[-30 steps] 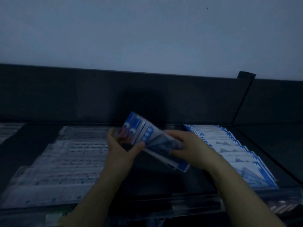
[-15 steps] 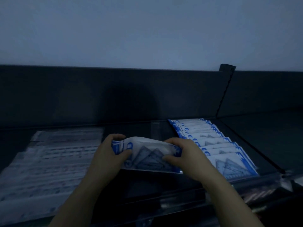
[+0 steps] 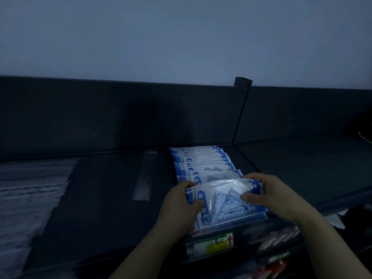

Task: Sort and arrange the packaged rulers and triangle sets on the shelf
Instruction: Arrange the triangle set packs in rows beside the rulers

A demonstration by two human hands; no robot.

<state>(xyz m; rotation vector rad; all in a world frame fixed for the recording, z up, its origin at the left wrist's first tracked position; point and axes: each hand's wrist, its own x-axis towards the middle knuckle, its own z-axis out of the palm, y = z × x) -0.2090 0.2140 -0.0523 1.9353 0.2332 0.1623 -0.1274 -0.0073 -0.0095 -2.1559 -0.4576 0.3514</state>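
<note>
Both hands are gripping a triangle set at the shelf's front edge.

On the dark shelf (image 3: 112, 198), the row of packets (image 3: 203, 164) is lying behind the triangle set (image 3: 223, 200), which the left hand (image 3: 181, 204) and right hand (image 3: 269, 196) are pinching by its ends.

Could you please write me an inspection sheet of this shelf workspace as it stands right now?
Surface: dark shelf, dimly lit, bare strip in the middle.
Job's things: triangle set packet held at the front of the row of triangle packets; ruler packets lie at far left, blurred.
Clutter: clear strip lying on the shelf.
Grippers: left hand and right hand grip the packet's two ends, fingers curled over it.
Cables: pale cord at far right, identity unclear.
Surroundings: shelf price label below; dark back panel; pale wall above.
</note>
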